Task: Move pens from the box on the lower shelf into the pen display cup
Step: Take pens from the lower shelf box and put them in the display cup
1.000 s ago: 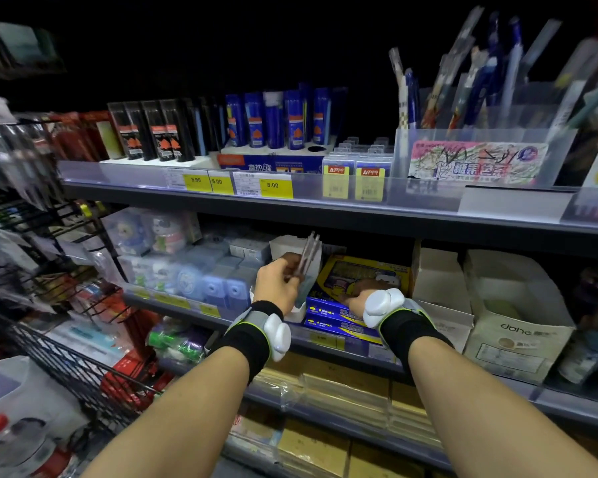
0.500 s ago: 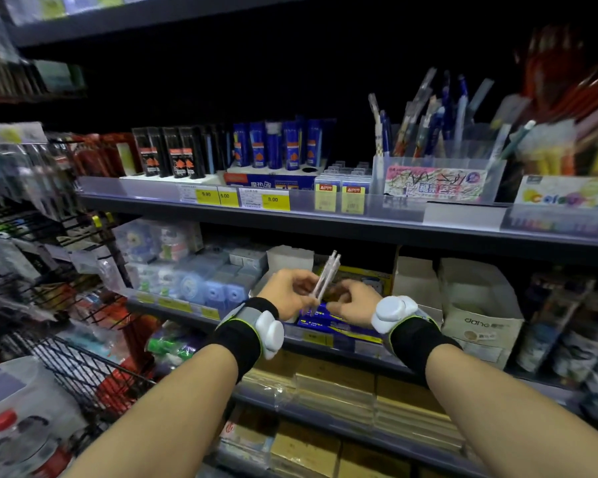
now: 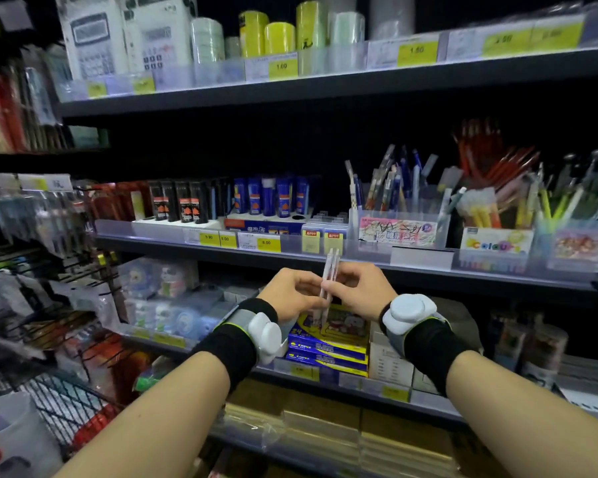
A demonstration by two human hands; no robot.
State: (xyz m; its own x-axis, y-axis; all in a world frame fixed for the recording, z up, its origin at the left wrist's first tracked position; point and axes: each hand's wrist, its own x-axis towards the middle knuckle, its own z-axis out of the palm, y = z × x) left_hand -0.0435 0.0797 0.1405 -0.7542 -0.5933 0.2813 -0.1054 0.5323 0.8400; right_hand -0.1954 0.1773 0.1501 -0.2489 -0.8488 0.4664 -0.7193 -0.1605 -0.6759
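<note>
A small bundle of pale, clear-bodied pens stands nearly upright between my two hands, in front of the lower shelf. My left hand pinches the bundle from the left and my right hand grips it from the right. The clear pen display cup, with a scribbled label and several pens standing in it, sits on the middle shelf up and to the right of the hands. A white box on the lower shelf shows only partly behind my left wrist.
Blue and yellow boxes lie on the lower shelf under the hands. More pen cups stand right of the display cup, glue sticks to its left. A wire basket sits low at the left. Price tags line the shelf edges.
My right hand left the shelf and joined the left on the pens. Both hands rose with the bundle, and the view tilted up to show the top shelf.
</note>
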